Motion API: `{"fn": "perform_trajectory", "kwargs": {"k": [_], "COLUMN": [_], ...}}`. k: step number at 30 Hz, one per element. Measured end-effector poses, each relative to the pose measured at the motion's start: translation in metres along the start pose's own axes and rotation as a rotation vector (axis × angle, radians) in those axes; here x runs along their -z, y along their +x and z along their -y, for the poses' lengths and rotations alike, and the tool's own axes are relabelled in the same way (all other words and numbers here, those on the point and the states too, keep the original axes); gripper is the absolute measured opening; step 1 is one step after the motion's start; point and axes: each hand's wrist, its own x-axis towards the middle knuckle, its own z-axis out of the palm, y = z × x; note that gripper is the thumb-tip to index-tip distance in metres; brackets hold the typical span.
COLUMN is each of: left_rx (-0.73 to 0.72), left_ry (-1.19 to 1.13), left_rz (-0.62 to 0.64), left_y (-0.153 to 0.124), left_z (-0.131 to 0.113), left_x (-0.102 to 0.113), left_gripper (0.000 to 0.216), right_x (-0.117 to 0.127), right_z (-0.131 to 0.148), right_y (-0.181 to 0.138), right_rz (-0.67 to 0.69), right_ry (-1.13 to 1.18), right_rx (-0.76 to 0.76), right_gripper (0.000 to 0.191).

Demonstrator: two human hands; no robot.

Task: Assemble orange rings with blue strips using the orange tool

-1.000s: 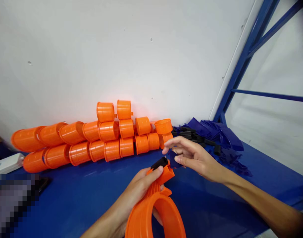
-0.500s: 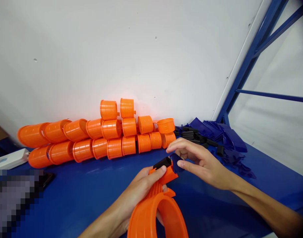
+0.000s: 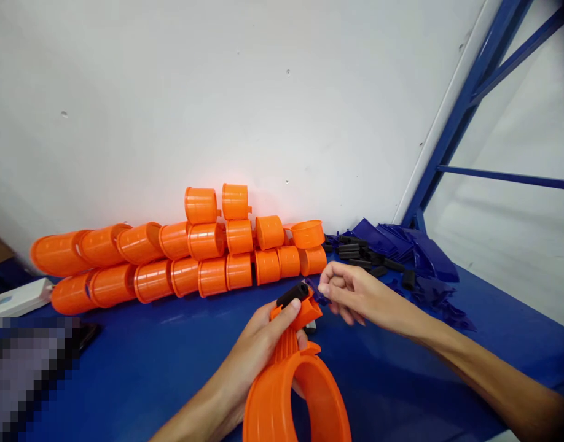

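Note:
My left hand (image 3: 263, 344) is wrapped round the ribbed neck of an orange plastic ring-shaped part (image 3: 268, 402), its wide hoop hanging toward me. Under that thumb a short black tube (image 3: 292, 295) lies against the orange bracket at the neck's top. My right hand (image 3: 356, 293) pinches a small dark blue plastic piece (image 3: 317, 292) at the bracket's right end, close beside the tube's open end. Whether the blue piece is seated in the bracket I cannot tell. Part of the hoop hides my left fingers.
Stacked rows of orange rings (image 3: 212, 276) line the white wall. Black tubes (image 3: 351, 252) and dark blue plastic pieces (image 3: 429, 255) lie heaped at the right on the blue table (image 3: 171, 362). A white power strip (image 3: 21, 298) is at left; a blue metal frame (image 3: 448, 123) rises at right.
The blue piece has turned from showing a broad face to a narrow side. My right fingers have curled into a tighter pinch. The orange part has shifted slightly left at its top.

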Motion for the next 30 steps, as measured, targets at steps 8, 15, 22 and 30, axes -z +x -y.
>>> {"fn": "perform_trajectory", "kwargs": {"k": [8, 15, 22, 30], "left_rx": [-0.110, -0.211, -0.101, 0.012], "left_ry": [0.146, 0.287, 0.134, 0.026], "left_rz": [-0.033, -0.072, -0.046, -0.014], "left_y": [-0.002, 0.000, -0.003, -0.005], "left_z": [-0.003, 0.000, 0.000, -0.002], "left_x": [-0.003, -0.003, -0.004, -0.003], "left_gripper": [0.047, 0.049, 0.043, 0.042], "right_x": [-0.016, -0.013, 0.005, 0.014], "right_z": [0.000, -0.001, -0.001, -0.004], "right_y": [0.000, -0.001, 0.003, 0.006], "right_rz": [0.167, 0.283, 0.073, 0.263], "right_ry": [0.331, 0.471, 0.564, 0.497], "right_rx": [-0.147, -0.242, -0.051, 0.032], "right_gripper": [0.041, 0.041, 0.031, 0.027]}}
